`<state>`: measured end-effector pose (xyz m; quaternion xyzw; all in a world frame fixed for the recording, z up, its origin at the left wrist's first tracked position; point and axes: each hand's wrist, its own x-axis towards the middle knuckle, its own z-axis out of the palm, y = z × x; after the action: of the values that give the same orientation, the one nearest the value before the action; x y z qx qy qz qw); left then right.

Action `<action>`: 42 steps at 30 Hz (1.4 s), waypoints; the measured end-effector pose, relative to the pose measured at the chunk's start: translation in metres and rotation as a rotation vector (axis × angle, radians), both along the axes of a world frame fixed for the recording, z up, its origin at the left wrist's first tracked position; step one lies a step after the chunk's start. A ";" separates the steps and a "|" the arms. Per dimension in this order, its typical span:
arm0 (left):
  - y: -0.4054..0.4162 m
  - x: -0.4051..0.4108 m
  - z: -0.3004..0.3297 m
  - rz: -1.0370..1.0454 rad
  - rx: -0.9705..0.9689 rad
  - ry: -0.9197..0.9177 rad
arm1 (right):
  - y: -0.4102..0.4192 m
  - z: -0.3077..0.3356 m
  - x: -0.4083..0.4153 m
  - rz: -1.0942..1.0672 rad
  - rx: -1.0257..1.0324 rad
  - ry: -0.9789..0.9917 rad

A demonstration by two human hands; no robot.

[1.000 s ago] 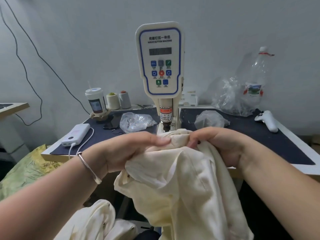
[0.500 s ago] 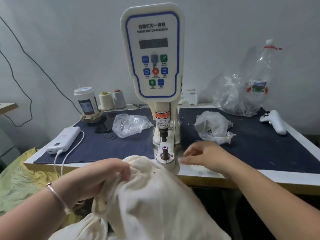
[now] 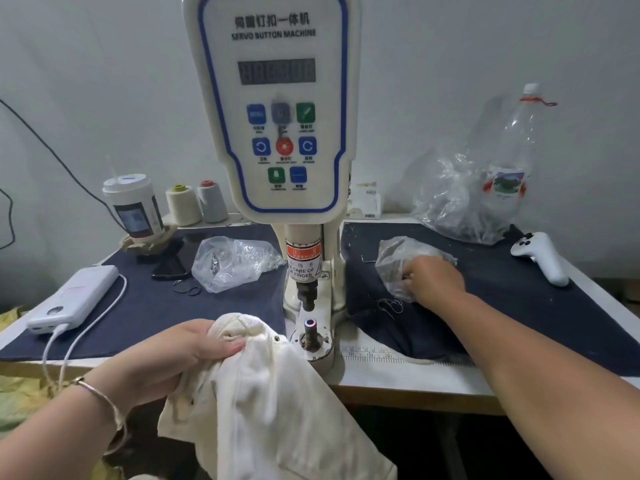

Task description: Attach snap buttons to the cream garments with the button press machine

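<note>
Two bare hands work at the bench in front of the servo button machine (image 3: 277, 109). The left hand (image 3: 166, 358), with a thin bangle (image 3: 100, 393) on its wrist, clenches a bunched fold of the cream garment (image 3: 270, 403), thumb pressed on top of the cloth; the fold sits at the table's front edge just left of the machine's lower die (image 3: 310, 336), and the rest of the garment hangs down below the table. One snap button (image 3: 276, 338) shows on the fabric near the die. The right hand (image 3: 434, 282) reaches forward across the dark blue mat (image 3: 519, 306), fingers curled into the mouth of a small clear plastic bag (image 3: 401, 261) to the right of the machine; whether they pinch anything inside cannot be told.

Left of the machine lie another clear bag of small parts (image 3: 232, 261), a black phone (image 3: 176, 258), a white power bank (image 3: 72, 297) with its cable, a lidded cup (image 3: 133, 206) and two thread cones (image 3: 195, 204). At the far right rest a white controller (image 3: 540, 256), a crumpled large bag (image 3: 457, 202) and a plastic bottle (image 3: 512, 157).
</note>
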<state>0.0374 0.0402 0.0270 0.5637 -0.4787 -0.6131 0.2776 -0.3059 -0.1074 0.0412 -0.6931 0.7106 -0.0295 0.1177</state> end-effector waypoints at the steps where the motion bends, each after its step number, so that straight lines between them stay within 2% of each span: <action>1: -0.003 -0.001 -0.004 0.019 -0.003 -0.014 | -0.003 0.002 0.002 -0.026 0.074 -0.006; 3: -0.008 -0.002 -0.010 0.047 -0.004 -0.038 | -0.009 0.001 0.004 -0.050 0.118 -0.019; 8: -0.017 -0.003 -0.018 0.068 0.012 -0.094 | -0.009 -0.004 0.004 -0.052 -0.031 -0.029; 16: -0.020 0.001 -0.024 0.088 0.025 -0.119 | -0.013 -0.006 0.006 -0.139 0.043 -0.107; 20: -0.021 0.001 -0.025 0.085 0.026 -0.120 | -0.004 -0.023 0.002 -0.085 -0.257 -0.086; 23: -0.022 0.001 -0.024 0.085 0.032 -0.127 | 0.000 -0.030 -0.004 -0.078 -0.374 -0.159; 28: -0.022 0.002 -0.026 0.089 0.030 -0.128 | 0.021 -0.027 -0.007 -0.059 -0.648 -0.111; 32: -0.021 0.002 -0.025 0.088 0.029 -0.125 | 0.034 -0.014 0.001 -0.073 -0.608 -0.136; 33: -0.020 0.002 -0.024 0.091 0.030 -0.125 | 0.038 -0.009 0.003 -0.092 -0.596 -0.197; 34: -0.021 0.002 -0.024 0.094 0.030 -0.125 | 0.043 -0.004 0.007 -0.106 -0.592 -0.343; 35: -0.021 0.002 -0.024 0.098 0.030 -0.125 | 0.050 0.000 0.012 -0.113 -0.556 -0.578; 37: -0.020 0.001 -0.024 0.100 0.032 -0.130 | 0.071 0.007 0.031 -0.127 -0.278 -1.087; 38: -0.020 0.001 -0.023 0.098 0.033 -0.134 | 0.081 0.006 0.042 -0.156 -0.077 -1.244; 40: -0.020 0.001 -0.023 0.099 0.035 -0.139 | 0.096 0.001 0.062 -0.236 0.239 -1.381; 42: -0.020 0.001 -0.023 0.106 0.032 -0.139 | 0.104 -0.002 0.077 -0.261 0.410 -1.478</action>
<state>0.0379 0.0204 0.0040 0.6337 -0.4565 -0.5648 0.2666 -0.2293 -0.0036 0.0397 -0.3686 0.5149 -0.3655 0.6822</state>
